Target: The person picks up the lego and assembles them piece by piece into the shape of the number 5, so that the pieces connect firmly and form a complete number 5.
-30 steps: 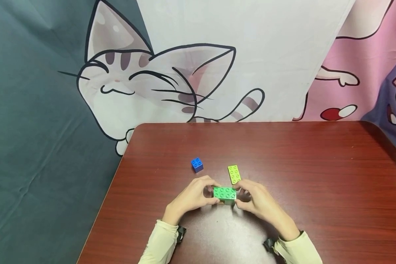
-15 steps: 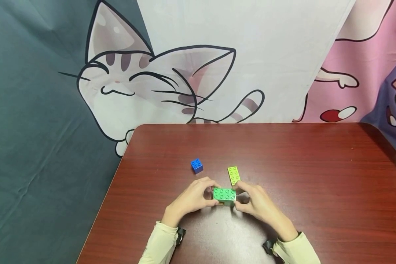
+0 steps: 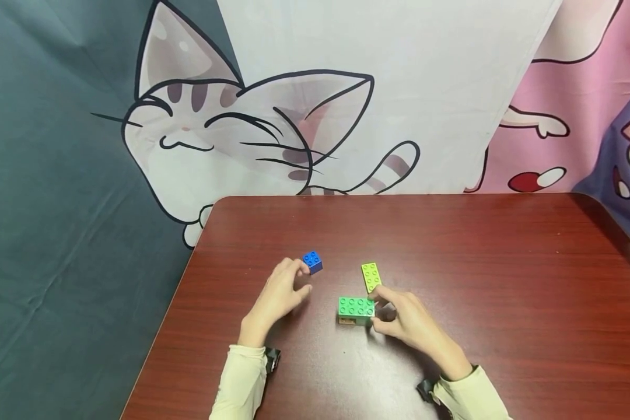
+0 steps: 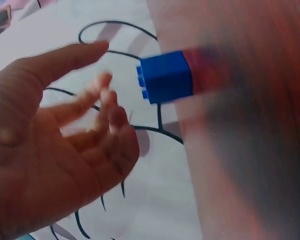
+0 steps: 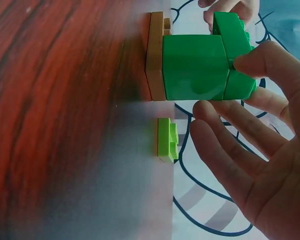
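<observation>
Stack [image 5: 200, 65] on bench [image 5: 65, 100]: brown plate [image 5: 155, 57] at foot, lower green brick [image 5: 192, 67], upper green brick [image 5: 235, 62] overhanging on far side. Right hand [image 5: 270, 170] pinches upper green brick at stack's near end. Lime plate [image 5: 163, 140] flat beside stack, apart. Left hand [image 5: 246, 11], cropped, beyond stack. Line-drawn cloth [image 5: 185, 230] behind stack.

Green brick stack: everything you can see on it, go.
The green brick stack looks like glossy plastic. Thin brown base flat on the table; a green block on the base's right end; a longer green top block with eight studs, bridging a gap at the left. Upright. The right hand pinches its right end between thumb and finger. The lime piece lies just beyond it.
</observation>
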